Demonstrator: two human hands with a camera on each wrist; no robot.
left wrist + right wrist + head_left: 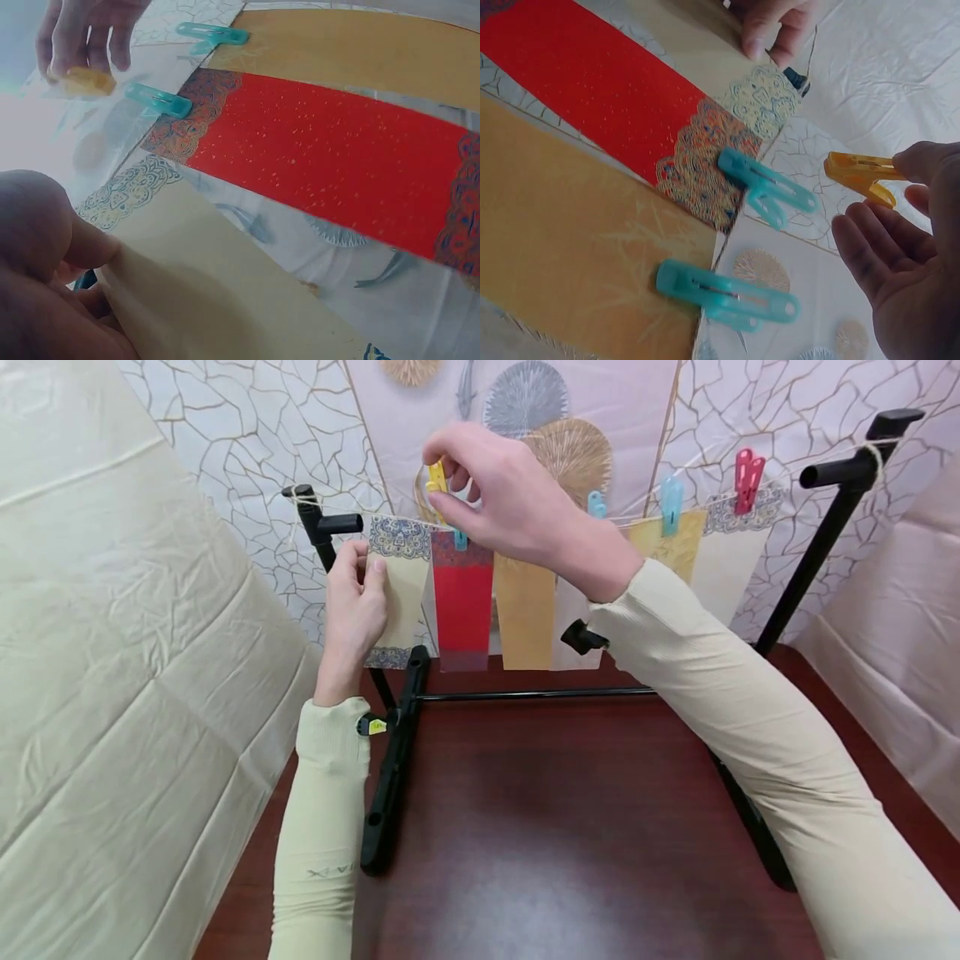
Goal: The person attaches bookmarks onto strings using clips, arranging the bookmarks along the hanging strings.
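Note:
My left hand (356,612) pinches the left edge of a cream paper strip (405,589) with a blue lace-patterned border, holding its top at the string. My right hand (517,485) pinches a yellow clothespin (862,174) between thumb and fingers, above and apart from the strip in the right wrist view. Beside the cream strip, a red paper strip (463,618) with patterned ends hangs from the string by a teal clothespin (765,187). A tan strip (527,618) follows to its right, held by another teal clothespin (727,292).
The string runs between two black stand posts, left (315,527) and right (817,543). Farther right hang a gold strip (686,547) under a light-blue clothespin (671,506) and a pale strip (727,568) under red clothespins (747,481). The stand's feet rest on a dark red-brown table (555,827).

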